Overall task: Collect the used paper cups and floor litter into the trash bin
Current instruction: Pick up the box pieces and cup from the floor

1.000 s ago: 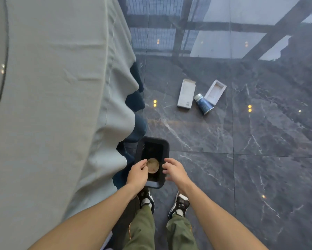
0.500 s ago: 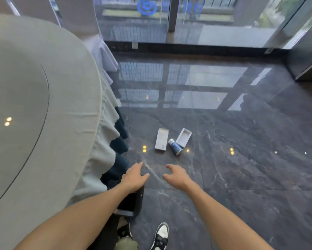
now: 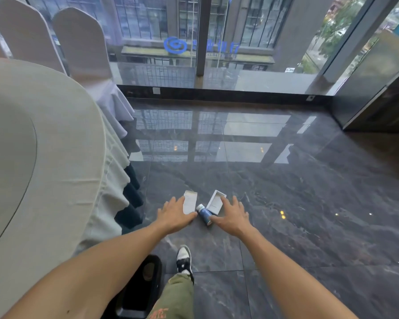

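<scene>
Three pieces of litter lie together on the dark marble floor ahead: a flat white carton point(image 3: 190, 204), a blue tube point(image 3: 204, 214) with a pale cap, and an open white box tray point(image 3: 215, 201). My left hand point(image 3: 173, 215) hovers open in front of the carton, overlapping its left edge in the image. My right hand point(image 3: 231, 217) is open too, fingers spread, overlapping the tray's right side. Neither holds anything. The black trash bin point(image 3: 140, 287) stands on the floor under my left forearm, with a brown cup inside.
A round table point(image 3: 46, 171) with a grey-green cloth fills the left. Two covered chairs point(image 3: 83, 49) stand behind it. Floor-to-ceiling windows point(image 3: 203, 47) close the far side. My shoe point(image 3: 183, 259) is planted just behind the litter; polished floor stretches to the right.
My hands left the bin and lifted forward, open. The view rose from the bin to the litter and windows, and I have stepped closer to the litter.
</scene>
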